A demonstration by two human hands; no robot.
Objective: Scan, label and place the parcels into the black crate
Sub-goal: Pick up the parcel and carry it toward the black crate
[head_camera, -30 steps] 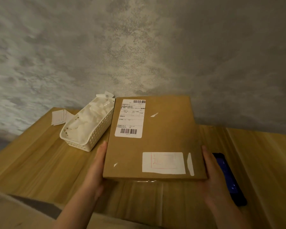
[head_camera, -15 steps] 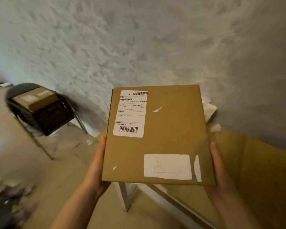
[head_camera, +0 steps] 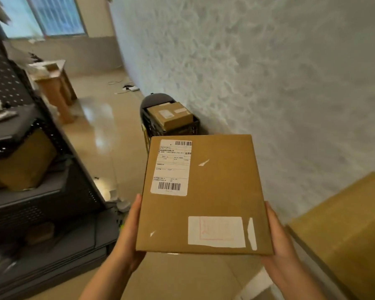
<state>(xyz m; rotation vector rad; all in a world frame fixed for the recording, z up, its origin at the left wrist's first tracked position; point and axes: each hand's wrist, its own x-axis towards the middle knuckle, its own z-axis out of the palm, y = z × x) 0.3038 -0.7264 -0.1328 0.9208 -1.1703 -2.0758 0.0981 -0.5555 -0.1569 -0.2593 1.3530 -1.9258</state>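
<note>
A flat brown cardboard parcel (head_camera: 212, 191) fills the middle of the view, held level in the air. It carries a white barcode label at its upper left and a second white sticker at its lower right. My left hand (head_camera: 130, 234) grips its left edge and my right hand (head_camera: 277, 241) grips its right edge, fingers hidden underneath. Beyond the parcel, by the wall, the black crate (head_camera: 191, 128) sits on a dark chair and holds another brown parcel (head_camera: 171, 115).
A dark metal shelving unit (head_camera: 41, 191) with a brown box stands on the left. The wooden table's corner (head_camera: 344, 234) shows at the lower right. A textured grey wall runs along the right. Glossy floor lies between shelf and wall, with cardboard boxes (head_camera: 56, 89) farther back.
The view has swung left from the table toward the room. The parcel stays in both hands, and the black crate now lies straight ahead beyond it instead of at the far left.
</note>
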